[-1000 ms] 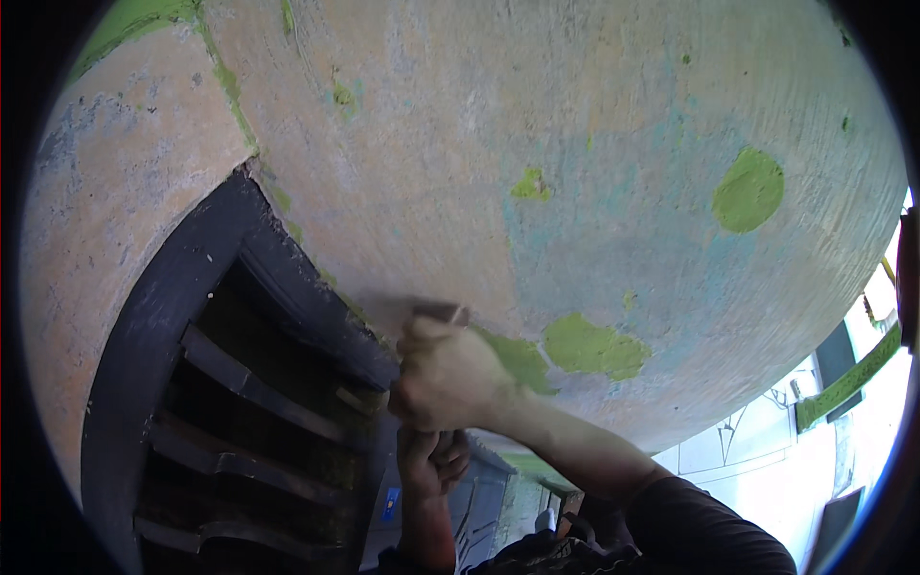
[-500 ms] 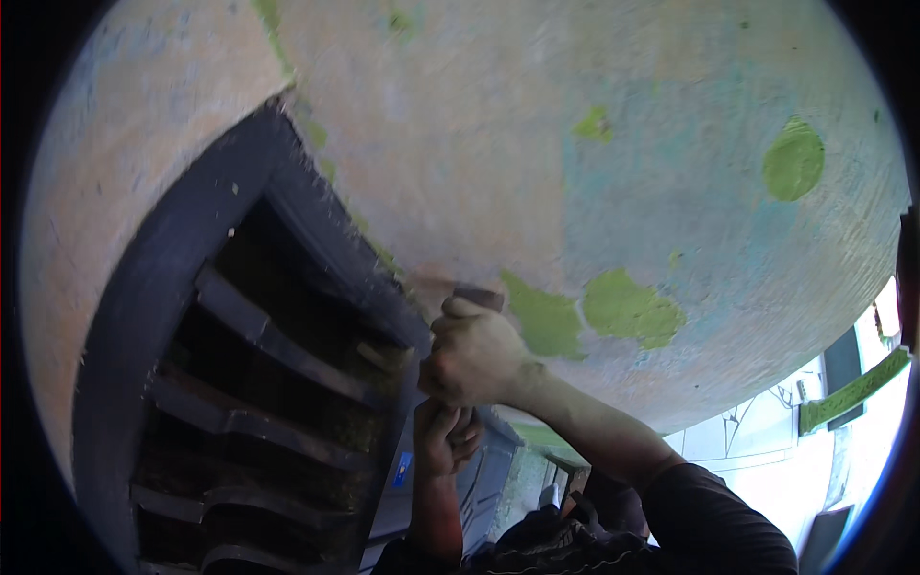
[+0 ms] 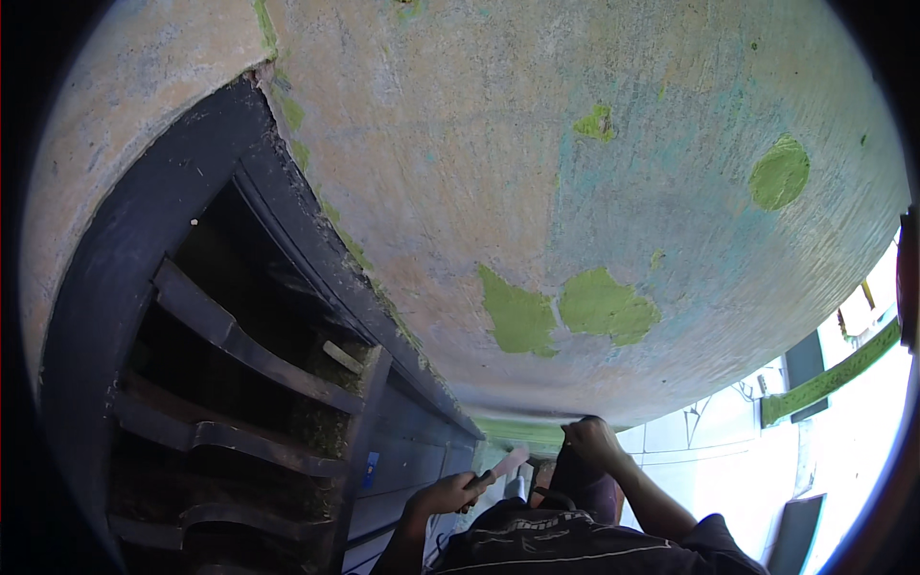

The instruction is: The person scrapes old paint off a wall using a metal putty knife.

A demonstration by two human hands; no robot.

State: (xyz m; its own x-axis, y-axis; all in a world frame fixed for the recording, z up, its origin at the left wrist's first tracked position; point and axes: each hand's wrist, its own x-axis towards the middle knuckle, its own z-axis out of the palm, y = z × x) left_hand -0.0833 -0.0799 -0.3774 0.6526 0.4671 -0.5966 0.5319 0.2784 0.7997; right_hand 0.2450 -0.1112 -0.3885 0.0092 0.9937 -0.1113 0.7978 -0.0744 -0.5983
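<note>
My left hand (image 3: pixel 448 493), low in the middle, is closed round the dark handle of a putty knife (image 3: pixel 510 462). Its pale, pinkish blade points up and to the right, apart from the wall. To the right, my right hand (image 3: pixel 596 445) is closed, its knuckles close to the lower part of the wall (image 3: pixel 431 192). What it grips is hidden by the fingers; only a dark edge shows there. The wall is worn, beige and bluish, with green patches (image 3: pixel 609 307) above my hands.
A dark window frame (image 3: pixel 86 259) with wavy bars (image 3: pixel 249 355) fills the left side. Below it is a dark panel (image 3: pixel 412 450) with a small blue sticker. White tiles (image 3: pixel 671 436) and a green rail (image 3: pixel 832 374) lie at the right.
My right hand has come down and right from the frame's edge, where a brownish flat piece showed in it. My left hand has lowered, and the putty knife is now visible. The view has shifted slightly.
</note>
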